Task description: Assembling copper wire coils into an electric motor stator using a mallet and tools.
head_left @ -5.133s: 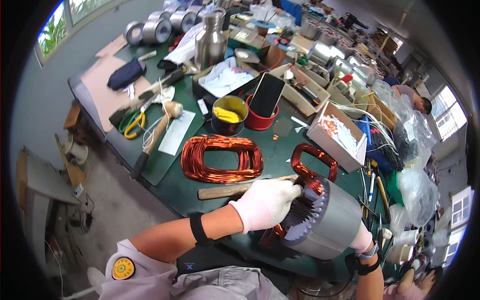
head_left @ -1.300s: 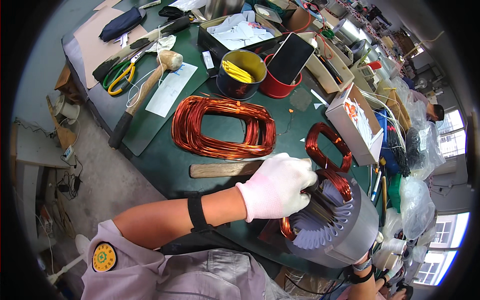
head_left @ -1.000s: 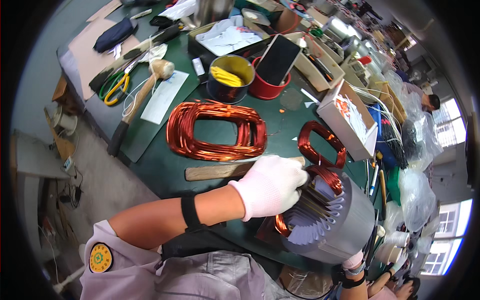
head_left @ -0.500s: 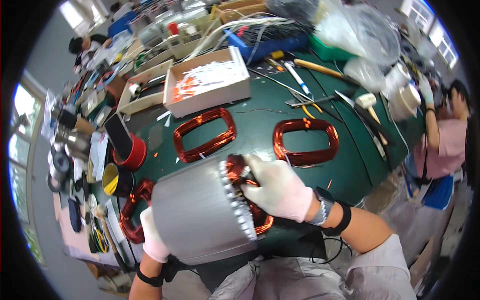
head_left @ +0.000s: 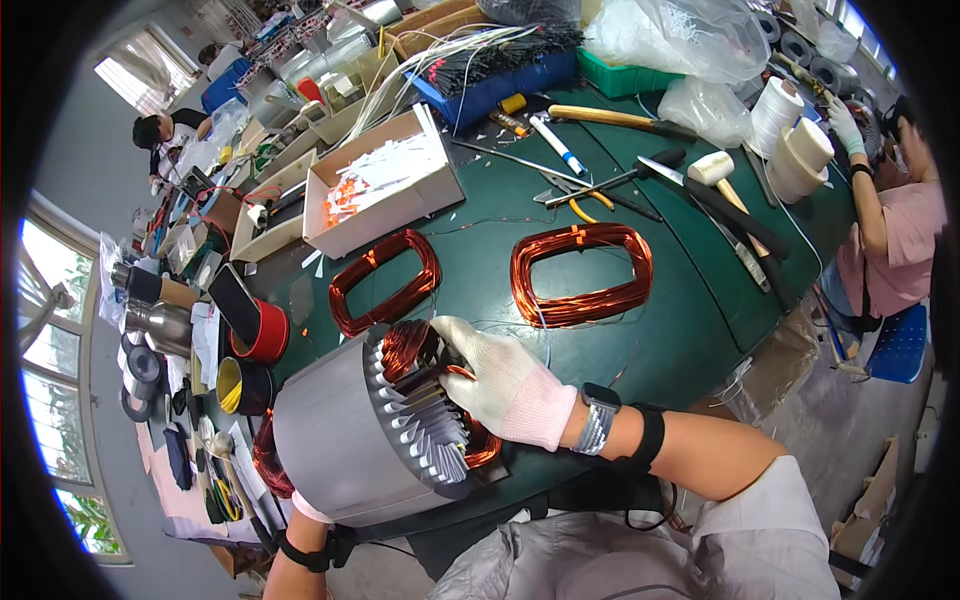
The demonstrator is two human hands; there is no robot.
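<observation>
A grey metal motor stator (head_left: 335, 435) lies on its side at the table's near edge. White slot liners (head_left: 425, 440) stick out all round its open right end. My right hand (head_left: 515, 385), in a white glove with a pink cuff, is closed on a copper winding coil (head_left: 408, 350) at that opening. Part of another copper loop (head_left: 486, 447) shows lower in the bore. At the stator's left end is my left hand (head_left: 311, 508), its fingers hidden behind the stator. Copper windings (head_left: 268, 455) also bulge out there.
Two tied copper coils (head_left: 385, 282) (head_left: 580, 275) lie beyond the stator. A carton of paper strips (head_left: 385, 180) stands behind them. A mallet (head_left: 712, 170), a hammer (head_left: 610, 118) and shears are at the right. Another person (head_left: 890, 215) sits at the far right.
The stator has turned so that its open end with the liners faces me more. My right hand has shifted left with it, still at the coil. My left hand is now more hidden.
</observation>
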